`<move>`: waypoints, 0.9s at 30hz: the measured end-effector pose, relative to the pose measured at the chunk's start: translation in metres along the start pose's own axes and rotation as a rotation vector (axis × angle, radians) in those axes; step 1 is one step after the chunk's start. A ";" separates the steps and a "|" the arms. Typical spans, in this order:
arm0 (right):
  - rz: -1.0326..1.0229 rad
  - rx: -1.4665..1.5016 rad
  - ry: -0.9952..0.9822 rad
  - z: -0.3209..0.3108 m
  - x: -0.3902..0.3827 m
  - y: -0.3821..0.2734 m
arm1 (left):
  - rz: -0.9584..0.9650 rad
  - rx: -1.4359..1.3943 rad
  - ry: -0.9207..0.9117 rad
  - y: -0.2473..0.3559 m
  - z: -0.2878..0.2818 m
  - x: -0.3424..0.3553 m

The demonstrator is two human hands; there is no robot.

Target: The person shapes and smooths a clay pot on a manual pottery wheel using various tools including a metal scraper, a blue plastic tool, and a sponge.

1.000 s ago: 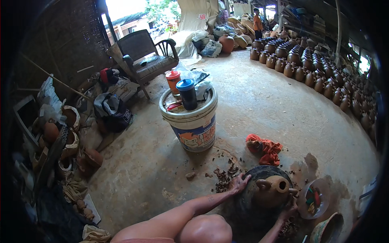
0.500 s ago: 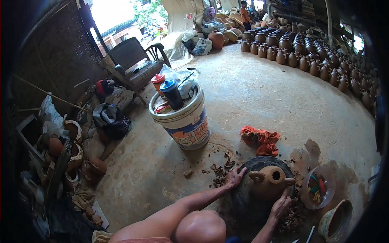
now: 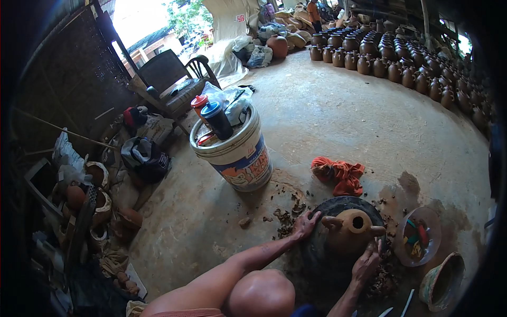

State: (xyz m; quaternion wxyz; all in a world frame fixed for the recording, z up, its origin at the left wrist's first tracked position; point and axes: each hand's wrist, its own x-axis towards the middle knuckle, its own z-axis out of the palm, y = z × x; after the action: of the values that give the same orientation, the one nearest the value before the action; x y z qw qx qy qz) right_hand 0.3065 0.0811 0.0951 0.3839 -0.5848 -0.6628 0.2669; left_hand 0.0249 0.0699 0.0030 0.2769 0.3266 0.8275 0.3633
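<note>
A brown clay jug (image 3: 346, 240) with a round mouth and two side handles stands upright on a dark round turntable (image 3: 343, 203). My left hand (image 3: 304, 226) rests at the turntable's left rim, fingers stretched over the edge and holding nothing. Beside the jug's right side, just below its right handle, is my right hand (image 3: 367, 262). Its fingers point up and appear to touch the clay, though the contact is partly hidden. Clay scraps (image 3: 288, 219) lie around the turntable.
An orange-red cloth (image 3: 346, 177) lies beyond the turntable. To the right are a clear bowl (image 3: 430, 248) of colourful small tools and a round basin (image 3: 425, 290). A white bucket (image 3: 248, 174) carries two tumblers. Rows of brown jugs (image 3: 393, 71) stand far right; clutter lines the left.
The view has shifted slightly. My right hand's fingers have straightened upward beside the jug, below the handle. My left hand stays at the turntable's rim.
</note>
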 end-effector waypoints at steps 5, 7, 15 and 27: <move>-0.073 0.101 -0.017 0.009 0.001 0.027 | -0.022 0.027 0.001 0.006 -0.003 -0.003; -0.128 0.120 -0.033 0.007 0.000 0.044 | -0.026 0.010 -0.017 0.014 -0.001 -0.008; 0.101 0.353 -0.080 0.011 -0.022 0.003 | 0.063 -0.028 0.025 0.000 -0.006 0.008; 0.112 0.360 0.107 -0.011 -0.029 -0.039 | 0.041 0.027 0.023 -0.012 -0.007 0.001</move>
State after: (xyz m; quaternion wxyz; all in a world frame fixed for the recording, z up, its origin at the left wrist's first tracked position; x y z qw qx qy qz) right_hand 0.2942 0.0451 0.1270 0.5014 -0.5561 -0.5494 0.3709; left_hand 0.0150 0.0617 -0.0025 0.2555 0.3432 0.8285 0.3612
